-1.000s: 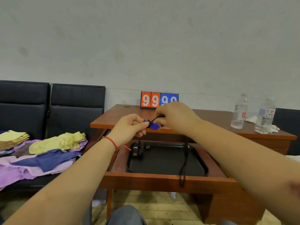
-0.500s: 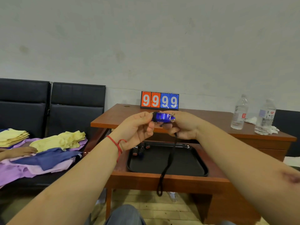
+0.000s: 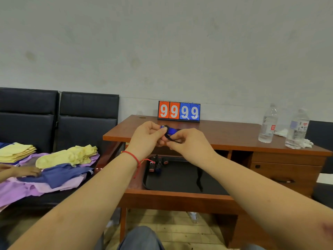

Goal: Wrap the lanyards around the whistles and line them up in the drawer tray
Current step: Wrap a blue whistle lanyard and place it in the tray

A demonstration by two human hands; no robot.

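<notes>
My left hand (image 3: 147, 137) pinches the small blue plastic whistle (image 3: 171, 131); right hand (image 3: 187, 143) pinches its black cord lanyard (image 3: 173, 139) above the black drawer tray (image 3: 180, 179). Slack tension risks unravelled loops.

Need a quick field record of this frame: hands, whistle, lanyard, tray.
left hand: holds blue whistle
right hand: pinches black lanyard, part wound on whistle
lanyard tail: hangs over tray
tray: black, in open drawer
wrapped whistles: grouped at tray's back-left corner
</notes>
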